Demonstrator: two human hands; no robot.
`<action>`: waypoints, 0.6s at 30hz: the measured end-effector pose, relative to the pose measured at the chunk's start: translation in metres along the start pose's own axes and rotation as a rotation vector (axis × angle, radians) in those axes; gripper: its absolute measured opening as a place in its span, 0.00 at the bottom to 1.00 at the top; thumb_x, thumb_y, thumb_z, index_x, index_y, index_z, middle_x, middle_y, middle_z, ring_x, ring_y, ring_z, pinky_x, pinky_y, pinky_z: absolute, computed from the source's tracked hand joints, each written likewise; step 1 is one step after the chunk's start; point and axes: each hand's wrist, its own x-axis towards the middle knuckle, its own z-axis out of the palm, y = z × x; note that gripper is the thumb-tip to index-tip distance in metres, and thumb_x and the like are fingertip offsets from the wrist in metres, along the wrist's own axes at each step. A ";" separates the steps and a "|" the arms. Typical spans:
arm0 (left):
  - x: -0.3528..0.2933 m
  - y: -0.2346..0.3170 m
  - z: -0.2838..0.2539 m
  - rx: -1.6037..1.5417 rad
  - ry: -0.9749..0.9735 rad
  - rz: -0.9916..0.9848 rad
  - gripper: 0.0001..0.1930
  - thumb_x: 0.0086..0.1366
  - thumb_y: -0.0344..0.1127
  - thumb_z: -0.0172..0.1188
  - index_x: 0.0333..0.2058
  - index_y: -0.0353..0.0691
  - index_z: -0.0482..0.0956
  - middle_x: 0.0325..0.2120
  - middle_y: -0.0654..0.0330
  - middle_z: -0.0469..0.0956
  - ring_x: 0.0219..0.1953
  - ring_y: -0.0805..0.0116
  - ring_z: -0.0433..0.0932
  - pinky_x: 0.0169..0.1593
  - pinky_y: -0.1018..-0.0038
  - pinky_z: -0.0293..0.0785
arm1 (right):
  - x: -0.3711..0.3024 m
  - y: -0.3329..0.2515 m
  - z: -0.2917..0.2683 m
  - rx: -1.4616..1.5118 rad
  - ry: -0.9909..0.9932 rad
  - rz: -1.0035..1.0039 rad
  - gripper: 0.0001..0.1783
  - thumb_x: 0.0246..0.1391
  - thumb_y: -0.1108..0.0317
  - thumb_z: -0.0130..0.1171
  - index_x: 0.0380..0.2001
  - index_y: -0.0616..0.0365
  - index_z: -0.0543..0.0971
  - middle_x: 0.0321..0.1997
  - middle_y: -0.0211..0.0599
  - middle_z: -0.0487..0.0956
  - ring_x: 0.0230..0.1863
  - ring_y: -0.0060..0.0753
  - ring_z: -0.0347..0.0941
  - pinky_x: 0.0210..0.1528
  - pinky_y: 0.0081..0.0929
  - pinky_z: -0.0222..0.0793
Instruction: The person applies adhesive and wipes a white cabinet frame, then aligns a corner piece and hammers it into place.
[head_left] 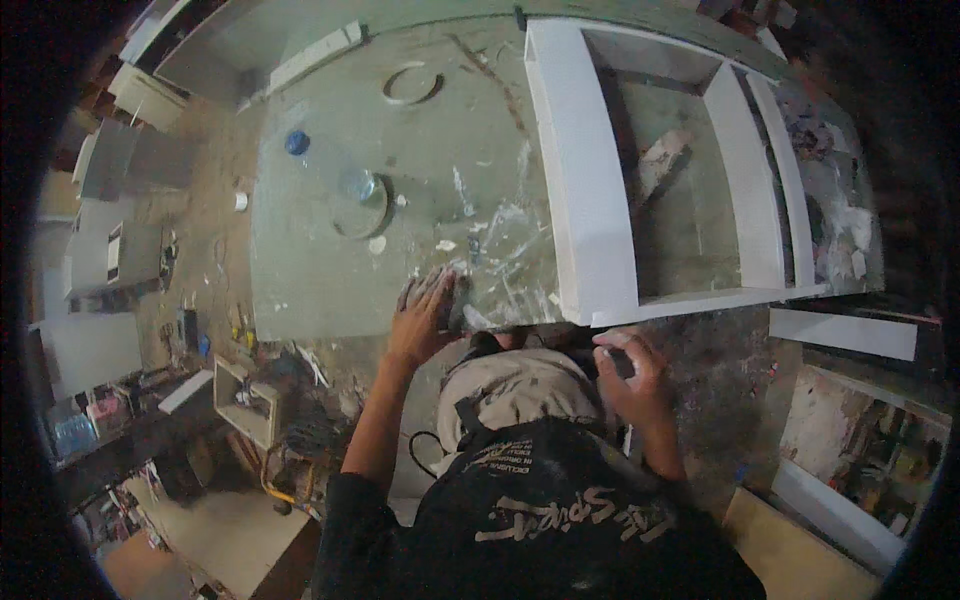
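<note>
My left hand rests on the near edge of the pale green worktable, fingers stretched out and dusty. Small white scraps and smears lie just beyond its fingertips. Below the near corner of a white cabinet frame, my right hand hangs off the table edge. Its fingers are loosely bent, the thumb stands apart, and I see nothing between them. The frame lies on the right part of the table, with one wide opening and a narrow one. A scraped, pale strip shows inside the wide opening.
A clear bottle with a blue cap lies on the table near a tape-like ring; another ring is farther back. Cabinet boxes stand at left. White boards and a wooden panel are at right.
</note>
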 end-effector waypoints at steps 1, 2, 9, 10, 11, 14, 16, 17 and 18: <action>-0.002 -0.005 0.006 -0.002 -0.004 0.015 0.54 0.46 0.56 0.71 0.68 0.47 0.52 0.65 0.59 0.62 0.68 0.59 0.58 0.70 0.58 0.46 | 0.004 -0.001 0.001 0.004 -0.004 -0.001 0.08 0.53 0.73 0.61 0.37 0.59 0.80 0.38 0.40 0.79 0.42 0.40 0.76 0.47 0.31 0.71; -0.005 -0.009 0.017 0.019 0.048 0.051 0.52 0.47 0.55 0.71 0.67 0.45 0.54 0.62 0.58 0.67 0.66 0.59 0.61 0.69 0.59 0.47 | 0.005 -0.001 0.002 0.010 -0.005 -0.005 0.08 0.52 0.74 0.61 0.37 0.59 0.80 0.38 0.42 0.79 0.42 0.41 0.76 0.48 0.31 0.70; 0.007 -0.003 0.000 -0.106 0.235 0.053 0.38 0.54 0.49 0.67 0.62 0.43 0.65 0.53 0.58 0.76 0.56 0.59 0.73 0.66 0.57 0.55 | 0.015 0.003 -0.003 -0.051 0.064 0.047 0.08 0.50 0.72 0.61 0.36 0.58 0.80 0.40 0.41 0.79 0.44 0.44 0.75 0.49 0.36 0.70; 0.019 -0.003 -0.005 -0.140 0.303 0.037 0.36 0.55 0.47 0.67 0.61 0.42 0.67 0.51 0.57 0.77 0.54 0.58 0.75 0.64 0.57 0.57 | 0.016 0.004 -0.004 -0.083 0.073 0.043 0.08 0.51 0.71 0.61 0.37 0.58 0.80 0.40 0.41 0.78 0.45 0.45 0.75 0.49 0.36 0.70; 0.036 -0.001 -0.009 -0.180 0.369 0.029 0.33 0.56 0.44 0.66 0.59 0.42 0.69 0.48 0.56 0.78 0.51 0.57 0.77 0.63 0.57 0.59 | 0.017 0.007 -0.007 -0.122 0.088 0.043 0.09 0.52 0.70 0.61 0.38 0.57 0.79 0.41 0.41 0.78 0.45 0.46 0.76 0.48 0.36 0.71; 0.125 0.008 -0.032 -0.244 0.672 0.011 0.23 0.59 0.37 0.64 0.53 0.39 0.73 0.42 0.54 0.80 0.45 0.57 0.79 0.57 0.60 0.66 | 0.026 0.016 -0.005 -0.144 0.146 0.023 0.08 0.52 0.71 0.61 0.37 0.57 0.79 0.42 0.40 0.78 0.45 0.45 0.75 0.50 0.37 0.70; 0.216 0.018 -0.052 -0.568 0.784 0.039 0.18 0.61 0.32 0.63 0.49 0.36 0.75 0.40 0.52 0.81 0.44 0.60 0.80 0.51 0.65 0.71 | 0.033 0.020 -0.009 -0.173 0.185 0.032 0.08 0.51 0.71 0.61 0.37 0.57 0.79 0.42 0.41 0.78 0.45 0.45 0.75 0.50 0.38 0.69; 0.270 0.007 -0.051 -0.650 0.818 0.030 0.17 0.61 0.31 0.63 0.49 0.34 0.74 0.40 0.51 0.81 0.44 0.62 0.80 0.49 0.69 0.72 | 0.035 0.023 -0.011 -0.164 0.206 0.044 0.09 0.51 0.72 0.61 0.37 0.57 0.79 0.42 0.41 0.78 0.45 0.45 0.75 0.50 0.38 0.69; 0.323 0.010 -0.054 -0.762 0.784 -0.042 0.18 0.61 0.31 0.63 0.49 0.33 0.74 0.40 0.51 0.81 0.44 0.61 0.80 0.50 0.69 0.72 | 0.034 0.030 -0.014 -0.164 0.233 0.073 0.09 0.51 0.72 0.61 0.37 0.57 0.79 0.42 0.41 0.78 0.45 0.46 0.74 0.50 0.38 0.69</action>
